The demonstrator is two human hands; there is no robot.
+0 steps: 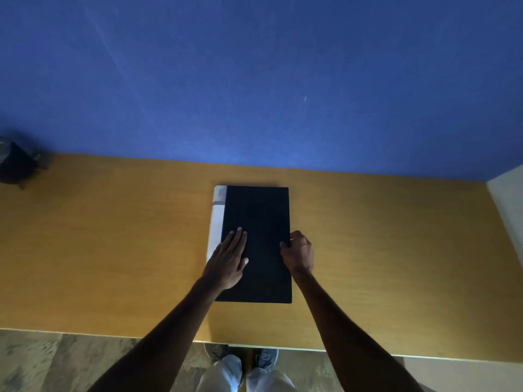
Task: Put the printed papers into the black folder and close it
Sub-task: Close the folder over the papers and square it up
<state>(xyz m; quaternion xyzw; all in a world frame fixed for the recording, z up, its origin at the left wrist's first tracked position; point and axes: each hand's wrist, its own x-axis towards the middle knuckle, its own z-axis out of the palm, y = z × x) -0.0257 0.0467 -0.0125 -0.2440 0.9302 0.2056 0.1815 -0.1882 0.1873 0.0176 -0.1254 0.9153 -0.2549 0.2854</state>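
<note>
A black folder (pixel 259 210) lies shut and flat on the middle of the yellow-brown table (pixel 113 250), long side pointing away from me. White printed papers (pixel 217 222) stick out as a strip along its left edge. My left hand (pixel 229 257) rests flat on the folder's cover near the left side, fingers spread. My right hand (pixel 298 253) is curled at the folder's right edge, with the thumb and fingers pinching that edge.
A blue wall (pixel 254 80) rises right behind the table. A dark object (pixel 17 162) sits at the table's far left corner. The table's front edge (pixel 311 349) runs just above my shoes and the wooden floor.
</note>
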